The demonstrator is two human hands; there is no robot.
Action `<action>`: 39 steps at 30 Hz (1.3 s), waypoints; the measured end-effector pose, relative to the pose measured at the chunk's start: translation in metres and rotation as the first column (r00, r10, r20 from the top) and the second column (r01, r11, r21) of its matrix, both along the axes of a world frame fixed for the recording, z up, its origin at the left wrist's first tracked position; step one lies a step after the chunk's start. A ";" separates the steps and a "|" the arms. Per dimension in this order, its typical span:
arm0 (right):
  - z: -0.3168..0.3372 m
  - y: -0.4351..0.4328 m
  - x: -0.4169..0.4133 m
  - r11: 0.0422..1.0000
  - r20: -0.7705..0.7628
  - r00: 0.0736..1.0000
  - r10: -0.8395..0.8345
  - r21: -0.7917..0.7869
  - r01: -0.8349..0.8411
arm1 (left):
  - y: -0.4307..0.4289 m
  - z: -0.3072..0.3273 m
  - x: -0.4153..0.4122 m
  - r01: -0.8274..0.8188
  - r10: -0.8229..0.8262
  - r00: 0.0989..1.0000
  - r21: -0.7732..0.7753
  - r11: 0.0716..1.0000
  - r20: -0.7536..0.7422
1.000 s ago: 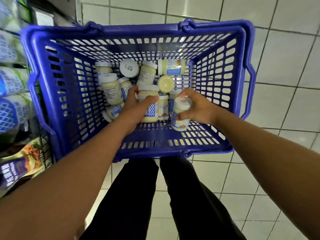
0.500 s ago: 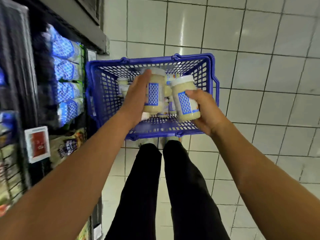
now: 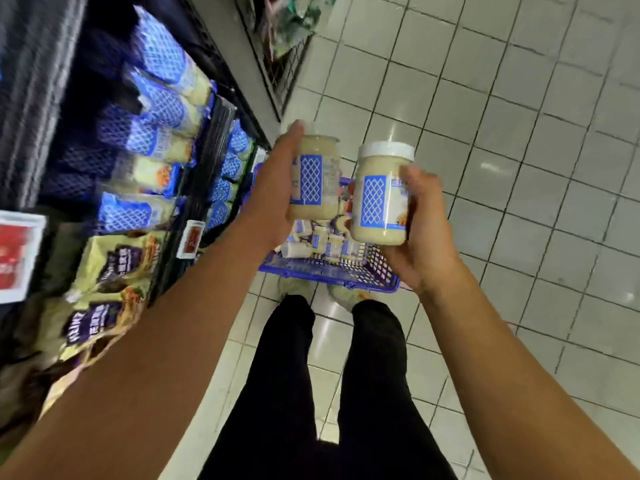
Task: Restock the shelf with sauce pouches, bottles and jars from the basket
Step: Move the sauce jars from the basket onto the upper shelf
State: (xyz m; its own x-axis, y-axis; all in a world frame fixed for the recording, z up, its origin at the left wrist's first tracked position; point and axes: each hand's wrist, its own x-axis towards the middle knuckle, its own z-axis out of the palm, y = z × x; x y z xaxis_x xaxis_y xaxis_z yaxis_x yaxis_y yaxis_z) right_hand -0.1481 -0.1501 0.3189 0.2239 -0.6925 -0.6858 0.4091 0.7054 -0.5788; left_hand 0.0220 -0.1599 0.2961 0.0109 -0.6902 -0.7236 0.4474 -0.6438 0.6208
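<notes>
- The left jar [image 3: 313, 178], pale cream sauce behind a blue lattice label, is held upright in the air above the basket. The left hand [image 3: 270, 192] grips it from 9 o'clock, with fingers wrapped round its side and reaching up to its top.
- The right jar [image 3: 381, 195], of the same kind and with a white lid, sits just beside the first at 3 o'clock, a narrow gap between them. The right hand [image 3: 424, 233] clasps it from 3 o'clock, fingers curled across the label and palm under its base.
- The basket [image 3: 329, 273], blue plastic mesh, stands on the floor at 6 o'clock of both jars and is largely hidden by them. More jars [image 3: 320, 237] lie jumbled inside.
- The shelf [image 3: 211, 147] runs at 9 o'clock of the basket, and its rows of blue-and-white pouches [image 3: 156, 109] are blurred.
- Yellow-and-purple pouches [image 3: 110, 268] lie towards 7 o'clock, and a red-and-white price tag [image 3: 190, 239] hangs on the shelf edge.
- The person's legs [image 3: 374, 375] in black trousers are at 6 o'clock of the basket, with pale shoes [image 3: 294, 285] just beside its near rim.
- The pale tiled floor [image 3: 519, 168] fills the picture from 12 to 5 o'clock.
</notes>
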 end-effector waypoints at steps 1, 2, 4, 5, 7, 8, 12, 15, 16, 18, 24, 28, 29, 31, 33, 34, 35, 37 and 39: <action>0.013 -0.004 0.002 1.000 0.036 0.999 0.023 -0.014 -0.023 | 0.002 0.016 0.003 -0.029 0.028 1.000 -0.026 0.999 -0.011; 0.025 -0.007 0.004 0.998 0.053 0.997 0.053 -0.025 -0.052 | 0.005 0.031 0.006 -0.056 0.055 0.998 -0.050 0.997 -0.019; 0.051 -0.013 0.011 0.991 0.009 0.992 0.125 -0.050 -0.124 | 0.010 0.062 0.010 -0.107 0.105 0.994 -0.081 0.991 -0.029; 0.065 -0.015 0.015 0.985 -0.032 0.987 0.158 -0.061 -0.160 | 0.014 0.076 0.010 -0.146 0.143 0.989 -0.094 0.985 -0.030; 0.090 -0.018 0.022 0.967 -0.105 0.970 0.221 -0.102 -0.231 | 0.025 0.104 0.013 -0.234 0.235 0.972 -0.126 0.964 -0.013; 0.103 -0.018 0.026 0.955 -0.129 0.959 0.251 -0.131 -0.267 | 0.033 0.117 0.014 -0.269 0.272 0.962 -0.140 0.953 0.003; 0.151 -0.013 0.043 0.887 -0.149 0.911 0.385 -0.213 -0.410 | 0.069 0.159 0.019 -0.437 0.448 0.894 -0.174 0.883 0.025; 0.175 -0.003 0.058 0.808 -0.160 0.858 0.488 -0.288 -0.514 | 0.098 0.185 0.023 -0.544 0.560 0.829 -0.225 0.808 0.007; 0.181 0.003 0.063 0.778 -0.168 0.837 0.521 -0.311 -0.546 | 0.108 0.193 0.023 -0.577 0.594 0.805 -0.236 0.782 -0.002; 0.194 0.016 0.074 0.708 -0.169 0.792 0.587 -0.367 -0.603 | 0.130 0.209 0.025 -0.628 0.649 0.760 -0.273 0.729 -0.014; 0.226 0.073 0.106 0.546 -0.105 0.640 0.761 -0.431 -0.719 | 0.208 0.256 0.026 -0.747 0.800 0.600 -0.351 0.565 0.012; 0.244 0.126 0.128 0.393 -0.107 0.506 0.856 -0.500 -0.772 | 0.277 0.276 0.022 -0.808 0.886 0.464 -0.403 0.430 0.015; 0.250 0.143 0.133 0.352 -0.124 0.472 0.873 -0.510 -0.785 | 0.296 0.280 0.020 -0.823 0.905 0.425 -0.411 0.393 0.015; 0.259 0.178 0.141 0.272 -0.147 0.403 0.903 -0.531 -0.803 | 0.334 0.288 0.015 -0.846 0.938 0.348 -0.428 0.317 0.007; 0.268 0.216 0.147 0.190 -0.143 0.321 0.936 -0.563 -0.804 | 0.374 0.295 0.007 -0.859 0.964 0.265 -0.452 0.239 0.006; 0.270 0.235 0.149 0.155 -0.137 0.282 0.950 -0.578 -0.801 | 0.395 0.299 0.003 -0.860 0.974 0.227 -0.468 0.203 0.005; 0.272 0.254 0.150 0.122 -0.133 0.247 0.960 -0.593 -0.796 | 0.415 0.303 -0.001 -0.860 0.982 0.190 -0.481 0.167 0.003; 0.277 0.294 0.152 0.058 -0.119 0.167 0.979 -0.623 -0.780 | 0.457 0.311 -0.011 -0.864 0.994 0.110 -0.494 0.097 0.004; 0.282 0.336 0.153 0.013 -0.098 0.097 0.990 -0.632 -0.775 | 0.499 0.320 -0.022 -0.867 0.999 0.033 -0.498 0.037 0.017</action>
